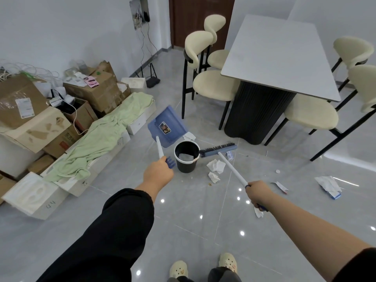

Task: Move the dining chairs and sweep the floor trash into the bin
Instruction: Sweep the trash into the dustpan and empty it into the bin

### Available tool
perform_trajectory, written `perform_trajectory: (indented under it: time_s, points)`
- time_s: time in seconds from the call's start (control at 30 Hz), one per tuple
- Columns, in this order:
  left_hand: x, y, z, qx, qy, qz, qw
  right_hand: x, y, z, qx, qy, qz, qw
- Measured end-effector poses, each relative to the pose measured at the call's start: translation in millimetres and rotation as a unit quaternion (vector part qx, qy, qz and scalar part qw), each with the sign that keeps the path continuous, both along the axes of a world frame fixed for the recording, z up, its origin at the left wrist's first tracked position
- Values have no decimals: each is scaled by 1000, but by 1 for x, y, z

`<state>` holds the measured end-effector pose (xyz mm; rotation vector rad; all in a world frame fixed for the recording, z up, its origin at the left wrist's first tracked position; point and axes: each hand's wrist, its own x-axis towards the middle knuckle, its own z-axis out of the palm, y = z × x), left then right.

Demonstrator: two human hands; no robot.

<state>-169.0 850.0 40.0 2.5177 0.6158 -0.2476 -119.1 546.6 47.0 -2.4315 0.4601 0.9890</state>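
Note:
My left hand grips the white handle of a blue dustpan, which is raised and tilted above the black bin. Pale paper lies inside the bin. My right hand holds the white handle of a blue broom, whose head rests against the bin's right rim. Crumpled tissues lie on the grey floor just right of the bin, and more paper scraps lie farther right. Cream dining chairs stand pushed in around the grey table.
Cardboard boxes and white foam boxes under a green cloth line the left wall. A router with cables sits near the brown door. More chairs stand at the table's right. My feet in cream clogs are at the bottom.

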Motion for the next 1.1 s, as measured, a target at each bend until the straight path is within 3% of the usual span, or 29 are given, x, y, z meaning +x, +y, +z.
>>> perform_trajectory:
  time_s: [0.3, 0.6, 0.8, 1.1]
  points:
    - [-2, 29, -15, -75, 18, 116, 990, -12, 3, 9, -97, -5, 138, 986]
    - [-4, 42, -24, -43, 166, 37, 984, -18, 37, -5, -80, 0, 182, 980]
    - [-8, 38, -23, -78, 185, -3, 980, -5, 64, -13, -92, -4, 199, 976]
    - [1, 25, -23, -146, 187, 25, 971, 18, 84, -33, -72, -19, 175, 982]
